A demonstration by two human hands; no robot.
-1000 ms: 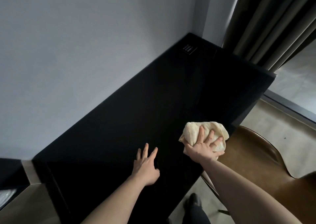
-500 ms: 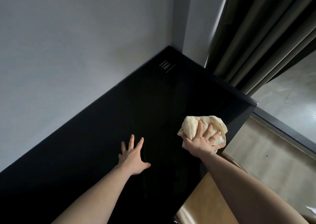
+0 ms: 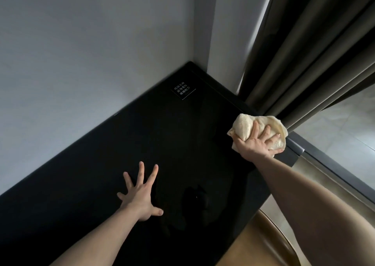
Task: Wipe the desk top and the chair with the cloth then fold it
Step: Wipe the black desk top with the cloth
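Observation:
A glossy black desk top runs from the lower left to the far corner by the wall. A bunched cream cloth lies on it near the far right edge. My right hand presses down on the cloth with spread, fairly straight fingers. Flat on the desk nearer to me rests my left hand, fingers splayed and holding nothing. Only the brown curved back of the chair shows, at the bottom right below the desk edge.
A small black sign with white characters lies flat near the desk's far corner. Grey walls bound the desk on the left and back. Dark curtains hang at the right, beside a window frame.
My right hand has slid the cloth away from me toward the far right edge by the curtains. My left hand stays flat on the desk. The view has tilted up, hiding most of the chair.

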